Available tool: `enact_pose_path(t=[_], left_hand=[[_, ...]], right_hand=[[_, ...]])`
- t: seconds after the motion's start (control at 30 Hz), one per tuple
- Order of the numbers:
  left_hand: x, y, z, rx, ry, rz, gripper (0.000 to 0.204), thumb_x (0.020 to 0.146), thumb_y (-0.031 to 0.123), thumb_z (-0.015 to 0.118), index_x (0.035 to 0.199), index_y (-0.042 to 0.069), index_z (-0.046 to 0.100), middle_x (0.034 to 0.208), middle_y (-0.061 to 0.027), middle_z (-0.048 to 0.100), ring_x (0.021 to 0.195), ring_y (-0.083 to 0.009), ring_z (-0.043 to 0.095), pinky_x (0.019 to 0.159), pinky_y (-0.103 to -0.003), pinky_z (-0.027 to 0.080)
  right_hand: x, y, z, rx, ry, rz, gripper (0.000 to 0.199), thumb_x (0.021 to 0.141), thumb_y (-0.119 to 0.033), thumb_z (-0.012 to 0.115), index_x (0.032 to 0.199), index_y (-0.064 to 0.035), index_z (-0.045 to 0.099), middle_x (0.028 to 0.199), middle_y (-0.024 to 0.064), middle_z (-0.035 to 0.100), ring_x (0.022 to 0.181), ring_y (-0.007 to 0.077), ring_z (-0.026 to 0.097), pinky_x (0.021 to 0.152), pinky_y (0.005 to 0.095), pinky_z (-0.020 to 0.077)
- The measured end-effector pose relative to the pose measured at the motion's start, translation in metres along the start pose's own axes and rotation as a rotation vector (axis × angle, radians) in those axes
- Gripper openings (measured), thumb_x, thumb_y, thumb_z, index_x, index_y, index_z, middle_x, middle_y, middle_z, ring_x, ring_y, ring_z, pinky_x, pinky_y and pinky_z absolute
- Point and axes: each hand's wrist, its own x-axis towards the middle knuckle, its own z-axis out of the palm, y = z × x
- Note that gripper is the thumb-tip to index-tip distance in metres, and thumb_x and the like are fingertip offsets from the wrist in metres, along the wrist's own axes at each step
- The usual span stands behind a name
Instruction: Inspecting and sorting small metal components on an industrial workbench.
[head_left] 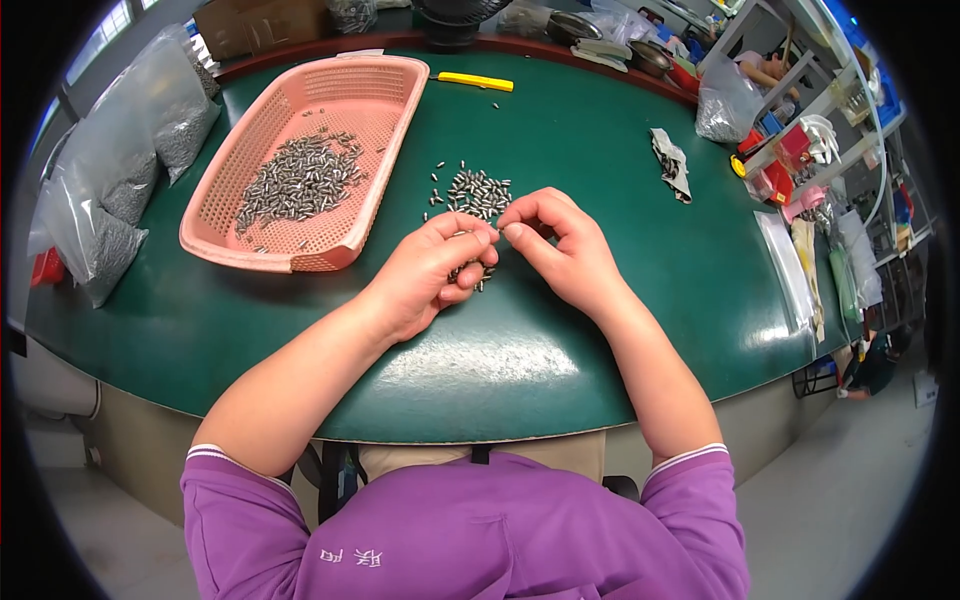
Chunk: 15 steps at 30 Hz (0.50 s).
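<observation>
My left hand (pixel 415 270) is curled over the green table, with several small silver metal pins (pixel 458 270) showing among its fingers. Beside it, my right hand (pixel 568 250) has thumb and forefinger pinched together close to the left fingertips. Whatever lies in that pinch is too small to make out. A loose pile of the same metal pins (pixel 478 192) spreads on the tabletop just beyond both hands, partly hidden by them. To the left, a pink perforated plastic basket (pixel 230 185) holds a large heap of these pins (pixel 300 178).
Clear plastic bags (pixel 120 190) of small metal parts line the table's left side. A yellow-handled cutter (pixel 475 81) lies beyond the basket. At right are a crumpled grey cloth (pixel 671 165), another filled bag (pixel 727 105) and shelving. Someone (pixel 765 68) is partly visible behind the shelves.
</observation>
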Motion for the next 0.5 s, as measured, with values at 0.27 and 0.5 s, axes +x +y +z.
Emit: enact_pose_path(t=[0.27,0.5], left_hand=[[0.000,-0.002,0.002,-0.001,-0.069,0.020,0.018,0.091,0.017,0.059,0.103,0.006,0.050,0.084,-0.0029,0.053,0.059,-0.0031,0.041,0.044,-0.016,0.026],[0.000,0.000,0.004,-0.009,-0.059,0.025,0.013,0.096,0.019,0.050,0.098,0.005,0.051,0.084,-0.0036,0.052,0.055,-0.0044,0.037,0.042,-0.016,0.026]], right_hand=[[-0.002,0.007,0.005,0.314,-0.102,0.026,0.011,0.087,-0.009,0.062,0.097,-0.0053,0.064,0.095,0.0035,0.056,0.082,0.0113,0.057,0.074,0.0254,0.0480],[0.002,0.018,0.002,-0.305,0.060,-0.133,0.015,0.082,-0.010,0.063,0.096,-0.0107,0.066,0.093,0.0064,0.059,0.090,0.0234,0.058,0.079,0.0337,0.0486]])
